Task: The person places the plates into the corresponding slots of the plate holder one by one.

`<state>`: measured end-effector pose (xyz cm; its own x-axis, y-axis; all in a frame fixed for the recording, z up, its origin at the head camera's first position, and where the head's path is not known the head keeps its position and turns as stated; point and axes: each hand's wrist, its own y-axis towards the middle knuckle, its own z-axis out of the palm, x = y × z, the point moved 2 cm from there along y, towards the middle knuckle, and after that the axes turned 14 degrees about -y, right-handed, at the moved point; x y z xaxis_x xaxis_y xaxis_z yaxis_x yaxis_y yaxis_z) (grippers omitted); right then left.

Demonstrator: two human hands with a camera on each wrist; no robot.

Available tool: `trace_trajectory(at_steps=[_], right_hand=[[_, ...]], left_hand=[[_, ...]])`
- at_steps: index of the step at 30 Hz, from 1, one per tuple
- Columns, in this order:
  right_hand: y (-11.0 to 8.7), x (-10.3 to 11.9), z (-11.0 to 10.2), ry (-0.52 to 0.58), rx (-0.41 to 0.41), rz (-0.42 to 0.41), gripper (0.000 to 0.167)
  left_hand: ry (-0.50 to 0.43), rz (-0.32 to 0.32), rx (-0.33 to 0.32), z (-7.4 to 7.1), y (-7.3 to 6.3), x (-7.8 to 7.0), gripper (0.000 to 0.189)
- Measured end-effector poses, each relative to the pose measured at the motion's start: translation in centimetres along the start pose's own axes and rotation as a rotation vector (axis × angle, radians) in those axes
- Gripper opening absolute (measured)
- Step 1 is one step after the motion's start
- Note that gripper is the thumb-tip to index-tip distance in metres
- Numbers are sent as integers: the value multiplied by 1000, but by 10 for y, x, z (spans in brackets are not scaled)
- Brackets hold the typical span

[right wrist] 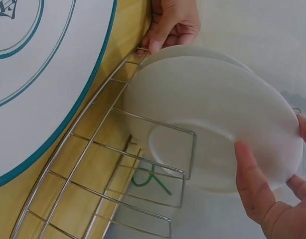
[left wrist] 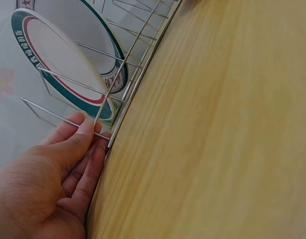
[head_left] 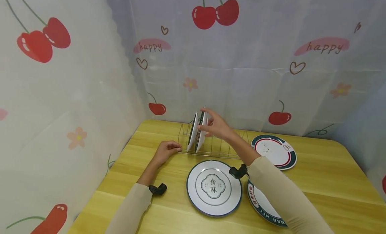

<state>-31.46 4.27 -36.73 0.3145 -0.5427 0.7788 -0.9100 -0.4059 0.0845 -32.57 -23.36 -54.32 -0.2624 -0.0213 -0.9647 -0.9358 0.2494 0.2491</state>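
Observation:
A wire dish rack (head_left: 221, 156) stands at the back of the table with two plates upright in its left part. The leftmost plate (left wrist: 56, 55) has a teal rim and a red ring. Beside it is a second plate (right wrist: 193, 94), its plain white back turned to the right wrist camera. My right hand (head_left: 218, 126) holds this second plate near its upper edge, with one fingertip (right wrist: 245, 154) on the back. With thumb and fingers, my left hand (left wrist: 58, 179) pinches the wire at the rack's left front corner.
In front of the rack lies a white plate (head_left: 214, 207) with a blue-green edge. Partly under my right forearm is a green-rimmed plate (head_left: 265, 200). An oval plate (head_left: 272, 152) with brown specks lies farther right. A cherry-print curtain (head_left: 229, 90) hangs behind the table.

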Motion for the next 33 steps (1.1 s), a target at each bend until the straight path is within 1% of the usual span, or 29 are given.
trace_trajectory(at_steps=[3,6,9,11,14,17,20,23,25,27,30,33], right_hand=[[-4,-1,-2,-77,-20,-13,81],[-9,-1,-6,-162,-25,-28,88],[-18,0,-14,-201,-26,-46,92],[-27,-1,-22,-202,-32,-42,94],[-44,-5,-36,-170,-49,-10,93],[-64,-12,-51,-152,-81,30,92],[-83,-21,-65,-166,-123,64,91],[-103,-31,-79,-173,-159,93,91],[-115,-38,-88,-160,-181,100,90],[-125,-47,-98,-145,-211,97,87],[-138,-60,-110,-143,-260,103,84],[-149,-76,-123,-156,-292,131,80]], left_hand=[[6,3,1,1,2,1,9],[8,-4,0,3,4,1,9],[7,-9,1,5,6,0,10],[8,-12,-1,6,6,-2,11],[12,-11,-6,6,6,-5,11],[24,-13,-3,6,5,-6,12],[33,-8,-4,6,5,-5,12],[40,-8,-11,5,6,-4,11],[35,-2,-17,5,5,-3,11],[37,-11,-23,5,4,-3,11],[42,-24,-33,5,3,-3,11],[42,-43,-38,5,1,-2,10]])
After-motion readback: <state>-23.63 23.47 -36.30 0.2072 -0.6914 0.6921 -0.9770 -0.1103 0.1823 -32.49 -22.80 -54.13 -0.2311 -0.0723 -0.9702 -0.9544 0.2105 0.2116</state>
